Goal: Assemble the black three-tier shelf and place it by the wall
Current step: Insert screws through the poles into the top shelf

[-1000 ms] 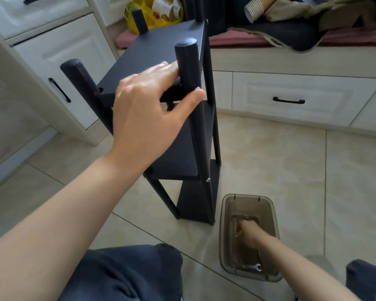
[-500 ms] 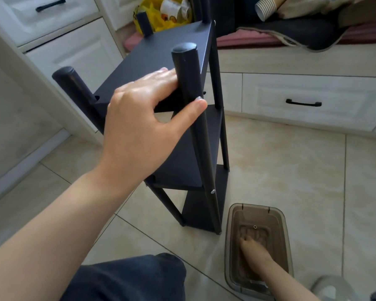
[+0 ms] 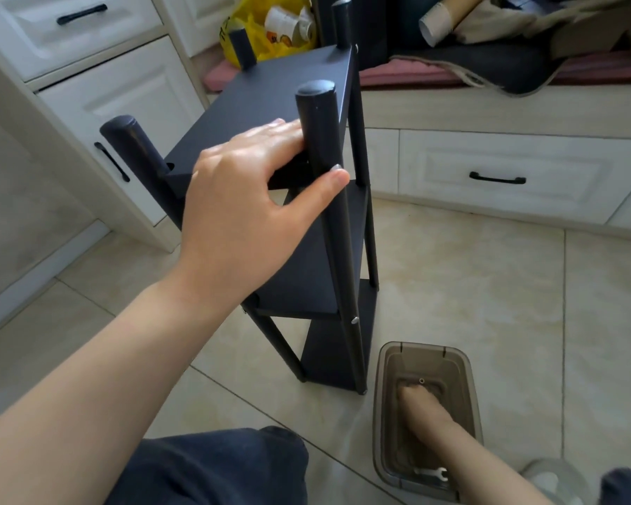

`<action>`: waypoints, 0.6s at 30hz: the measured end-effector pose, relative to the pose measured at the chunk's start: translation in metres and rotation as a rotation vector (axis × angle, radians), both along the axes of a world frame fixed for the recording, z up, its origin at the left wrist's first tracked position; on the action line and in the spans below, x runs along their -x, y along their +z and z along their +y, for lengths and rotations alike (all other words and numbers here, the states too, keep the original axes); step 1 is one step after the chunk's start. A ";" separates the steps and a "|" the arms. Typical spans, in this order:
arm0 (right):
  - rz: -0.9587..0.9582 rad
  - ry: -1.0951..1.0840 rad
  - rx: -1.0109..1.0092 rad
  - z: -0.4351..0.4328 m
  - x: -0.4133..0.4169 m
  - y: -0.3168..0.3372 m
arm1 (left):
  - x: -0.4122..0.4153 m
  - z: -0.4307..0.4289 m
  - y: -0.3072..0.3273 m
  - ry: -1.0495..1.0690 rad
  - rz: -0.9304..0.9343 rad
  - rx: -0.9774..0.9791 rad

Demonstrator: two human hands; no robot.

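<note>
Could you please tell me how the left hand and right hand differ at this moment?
The left hand is raised at the black shelf's top tier, gripping a post between thumb and fingers; the right hand reaches low into the brown plastic bin on the floor. The left hand's grip shows plainly; the right hand's fingers are blurred. Both are bare.

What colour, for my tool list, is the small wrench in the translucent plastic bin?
Pale silver; the small wrench shows best in the head view.

free: floor tiles (image 3: 489, 286) right of shelf (image 3: 270, 103) | blocked: bin (image 3: 469, 388) just beside shelf foot; cabinets (image 3: 507, 165) behind
</note>
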State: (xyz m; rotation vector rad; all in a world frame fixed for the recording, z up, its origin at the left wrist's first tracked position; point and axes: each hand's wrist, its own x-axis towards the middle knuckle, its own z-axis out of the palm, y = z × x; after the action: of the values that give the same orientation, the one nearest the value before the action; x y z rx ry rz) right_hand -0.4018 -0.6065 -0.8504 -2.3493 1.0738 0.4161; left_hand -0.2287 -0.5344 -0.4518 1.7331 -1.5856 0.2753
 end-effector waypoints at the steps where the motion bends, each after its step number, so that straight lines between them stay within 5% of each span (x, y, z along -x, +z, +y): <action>1: 0.016 0.012 -0.005 0.000 -0.001 0.007 | -0.001 0.000 0.000 0.002 -0.004 0.003; 8: -0.045 -0.125 0.060 -0.020 -0.002 0.071 | -0.006 -0.004 -0.001 -0.005 -0.053 -0.049; 14: -0.671 -0.556 -0.102 -0.024 -0.018 0.154 | -0.014 0.001 -0.001 -0.018 -0.037 -0.058; 18: -1.059 -0.660 -0.199 -0.016 -0.044 0.219 | -0.022 0.007 -0.001 0.013 -0.017 -0.041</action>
State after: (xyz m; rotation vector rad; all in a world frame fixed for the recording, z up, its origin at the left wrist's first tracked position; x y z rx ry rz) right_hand -0.3577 -0.6230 -0.6317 -1.5000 1.0595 -0.8307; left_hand -0.2067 -0.5270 -0.4527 1.7773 -1.6027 0.2662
